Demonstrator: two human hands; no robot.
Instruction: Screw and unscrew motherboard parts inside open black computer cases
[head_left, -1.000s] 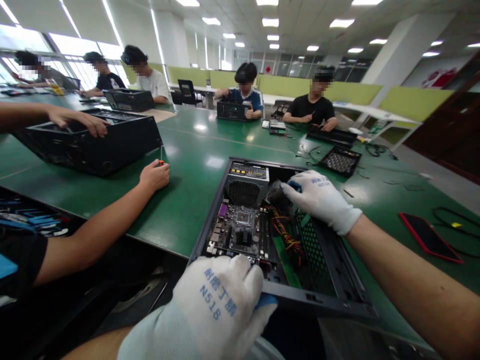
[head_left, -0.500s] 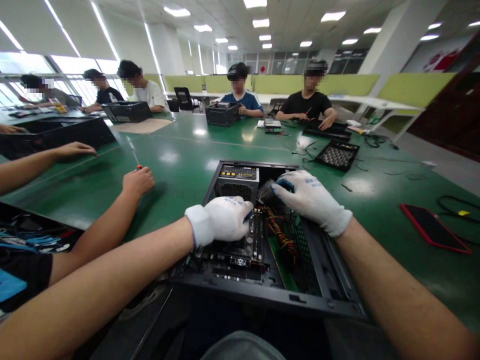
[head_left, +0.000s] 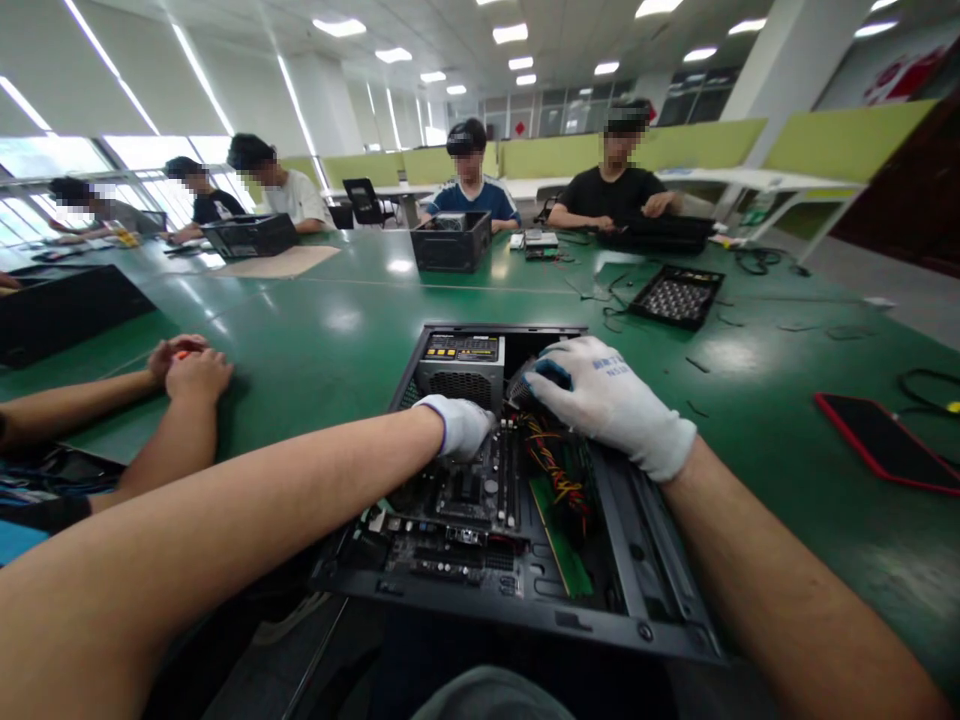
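An open computer case (head_left: 525,605) lies on its side in front of me. Inside are a motherboard (head_left: 469,490), a power supply (head_left: 461,375), red, yellow and black wires (head_left: 555,455) and a green circuit stick (head_left: 559,540). My left hand (head_left: 463,425), white-gloved, reaches down at the far end of the motherboard beside the power supply. Its fingers are drawn together; their tips and anything between them are hidden. My right hand (head_left: 600,395), also gloved, curls its thumb and fingers round a dark grey ribbed bundle (head_left: 521,385) right of the power supply.
A red-edged phone (head_left: 889,440) lies at the right. Beyond the case are a black tray (head_left: 679,297) and loose cables. Left of me, a co-worker's hands (head_left: 191,370) hold something orange. Other people work at cases across the green table (head_left: 337,310).
My left hand has gone further in and lower, baring more of the motherboard. My right hand keeps its hold on the ribbed bundle. The neighbour's hands have come together at the left.
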